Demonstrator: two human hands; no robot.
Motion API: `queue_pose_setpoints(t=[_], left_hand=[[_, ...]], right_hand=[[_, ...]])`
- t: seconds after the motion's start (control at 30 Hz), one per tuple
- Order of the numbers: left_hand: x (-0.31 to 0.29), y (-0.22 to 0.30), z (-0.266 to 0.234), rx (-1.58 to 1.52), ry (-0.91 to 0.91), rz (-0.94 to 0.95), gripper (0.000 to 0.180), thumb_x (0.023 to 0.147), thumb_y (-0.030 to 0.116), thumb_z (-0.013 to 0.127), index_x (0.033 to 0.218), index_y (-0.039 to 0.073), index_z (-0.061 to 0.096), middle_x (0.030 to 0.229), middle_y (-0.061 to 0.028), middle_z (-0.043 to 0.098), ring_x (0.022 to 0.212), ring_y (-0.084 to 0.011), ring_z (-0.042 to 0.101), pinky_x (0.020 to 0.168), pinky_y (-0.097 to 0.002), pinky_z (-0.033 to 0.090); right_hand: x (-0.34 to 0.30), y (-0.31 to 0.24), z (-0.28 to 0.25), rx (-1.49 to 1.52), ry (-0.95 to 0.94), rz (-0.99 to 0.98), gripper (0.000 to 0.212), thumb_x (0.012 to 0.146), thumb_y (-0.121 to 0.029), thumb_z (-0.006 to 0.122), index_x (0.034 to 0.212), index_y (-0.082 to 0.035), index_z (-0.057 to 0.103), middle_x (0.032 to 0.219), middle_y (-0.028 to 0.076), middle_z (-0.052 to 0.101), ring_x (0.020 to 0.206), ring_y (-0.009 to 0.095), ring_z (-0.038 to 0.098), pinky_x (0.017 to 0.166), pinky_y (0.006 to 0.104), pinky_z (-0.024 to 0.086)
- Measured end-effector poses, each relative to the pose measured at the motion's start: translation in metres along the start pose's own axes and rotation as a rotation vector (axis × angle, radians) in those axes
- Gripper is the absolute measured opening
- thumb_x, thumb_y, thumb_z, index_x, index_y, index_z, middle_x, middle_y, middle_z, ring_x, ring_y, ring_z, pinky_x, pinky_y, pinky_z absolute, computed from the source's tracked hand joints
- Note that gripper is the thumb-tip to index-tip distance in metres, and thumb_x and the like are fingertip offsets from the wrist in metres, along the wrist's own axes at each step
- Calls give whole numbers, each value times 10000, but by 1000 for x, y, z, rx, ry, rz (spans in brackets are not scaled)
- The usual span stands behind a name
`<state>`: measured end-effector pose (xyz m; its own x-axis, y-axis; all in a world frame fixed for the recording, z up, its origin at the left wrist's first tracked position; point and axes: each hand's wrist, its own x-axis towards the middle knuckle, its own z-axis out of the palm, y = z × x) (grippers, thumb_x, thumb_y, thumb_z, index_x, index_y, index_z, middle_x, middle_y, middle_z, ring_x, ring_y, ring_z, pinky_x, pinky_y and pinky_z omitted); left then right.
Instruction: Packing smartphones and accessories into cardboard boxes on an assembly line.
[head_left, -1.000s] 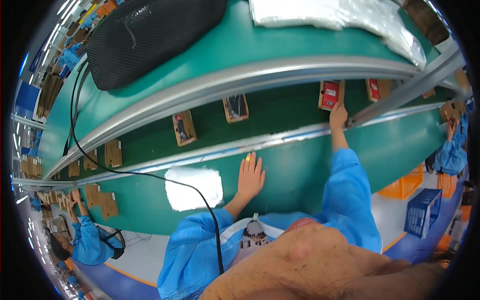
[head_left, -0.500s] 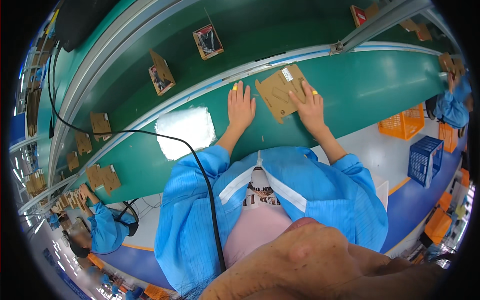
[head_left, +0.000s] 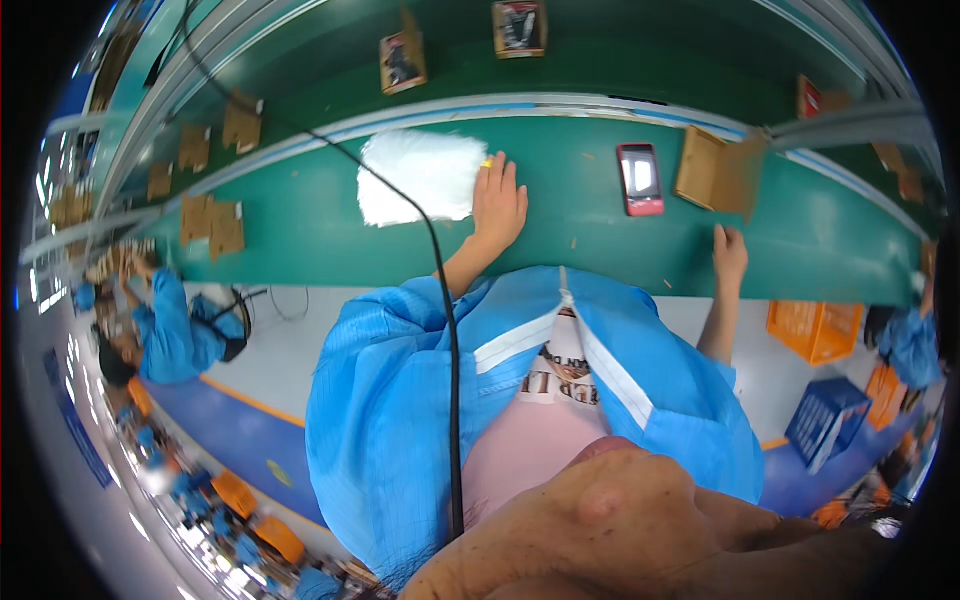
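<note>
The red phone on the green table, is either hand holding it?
No, the red phone lies alone between the left hand and right hand.

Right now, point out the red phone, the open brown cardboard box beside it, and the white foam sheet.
red phone (head_left: 640,178), head view, on its lit screen.
open brown cardboard box (head_left: 702,167), head view, on its flat left panel.
white foam sheet (head_left: 420,175), head view, at its middle.

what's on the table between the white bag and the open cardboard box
In the head view, the left hand rests at the edge of the white bag, then bare green table, then a red phone lying flat, just short of the open cardboard box.
</note>
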<state>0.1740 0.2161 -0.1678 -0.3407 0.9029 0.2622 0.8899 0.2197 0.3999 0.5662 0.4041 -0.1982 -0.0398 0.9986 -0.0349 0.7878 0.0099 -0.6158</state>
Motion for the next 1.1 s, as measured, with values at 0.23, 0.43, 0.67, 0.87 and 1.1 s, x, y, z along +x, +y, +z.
queue_pose_setpoints(t=[0.23,0.43,0.67,0.87,1.1], left_hand=[[-29,30,16,42,-145,142,756,791,351,622,1292,-149,356,1398,-341,278,1320,-469,257,1107,-511,188],[-21,31,14,-106,-145,262,535,769,161,636,1216,-70,457,1284,-248,426,1197,-392,410,1031,-441,335],[-7,12,28,7,-20,27,266,721,124,662,939,39,536,884,-118,512,837,-312,509,680,-430,425],[-2,-1,29,-42,-43,84,86,794,75,581,868,35,569,812,-140,541,790,-310,539,682,-424,444],[-1,2,23,-243,-38,-102,58,804,60,583,853,32,599,839,-165,577,812,-361,562,710,-439,457]], right_hand=[[-62,-114,-20,251,-810,213,375,912,-325,554,740,-1,629,657,55,630,558,106,586,494,246,456],[-27,-171,41,-38,-253,-387,373,843,-284,629,1100,-19,580,1100,215,593,918,308,613,766,382,488],[11,-205,95,-439,-352,-283,810,716,-308,736,1394,-151,322,1359,226,341,1183,445,397,861,591,417],[36,-163,80,-13,-388,-162,678,703,-527,690,1197,-75,588,1000,174,596,986,283,563,808,395,504],[-43,-160,55,860,-566,158,255,906,-244,604,967,1,569,779,52,590,549,84,569,473,201,483]])
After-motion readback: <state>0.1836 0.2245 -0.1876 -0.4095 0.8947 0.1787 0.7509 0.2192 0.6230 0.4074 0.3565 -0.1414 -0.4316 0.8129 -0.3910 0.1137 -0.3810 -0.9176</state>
